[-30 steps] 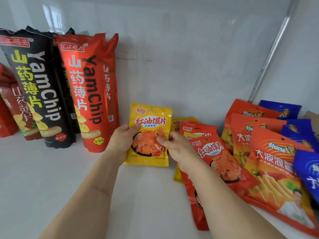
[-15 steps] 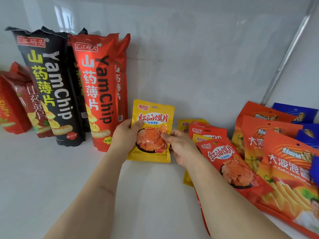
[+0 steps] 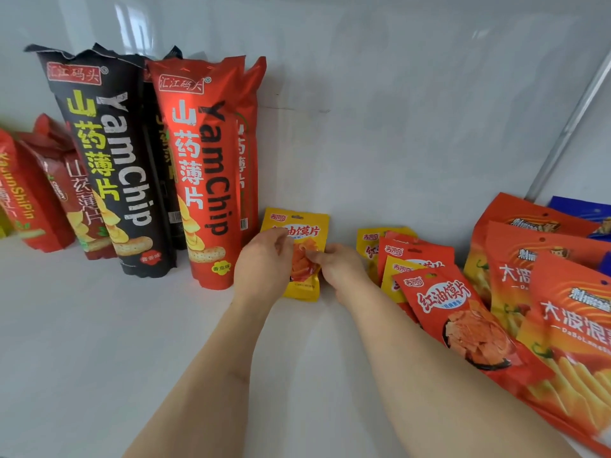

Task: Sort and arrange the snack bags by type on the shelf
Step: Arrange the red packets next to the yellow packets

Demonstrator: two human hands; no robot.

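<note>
Fingers of left hand (image 3: 264, 259) and right hand (image 3: 340, 267) grip the upright yellow snack bag (image 3: 305, 228), closed round its sides.

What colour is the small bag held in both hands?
Yellow, with orange-red chips pictured, seen in the head view: small bag, left hand, right hand.

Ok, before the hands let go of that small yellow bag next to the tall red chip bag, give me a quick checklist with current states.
1. Both hands on the yellow bag: left hand and right hand grip it. Ok.
2. Bag upright: ok, label faces forward.
3. Bottom edge resting on the shelf: cannot tell.
4. Gap to the tall red YamChip bag: close beside it, contact cannot tell.
5. Bare shelf on the bag's right: ok.
6. Remaining small yellow bags sorted: not ok, mixed with red ones.
</note>
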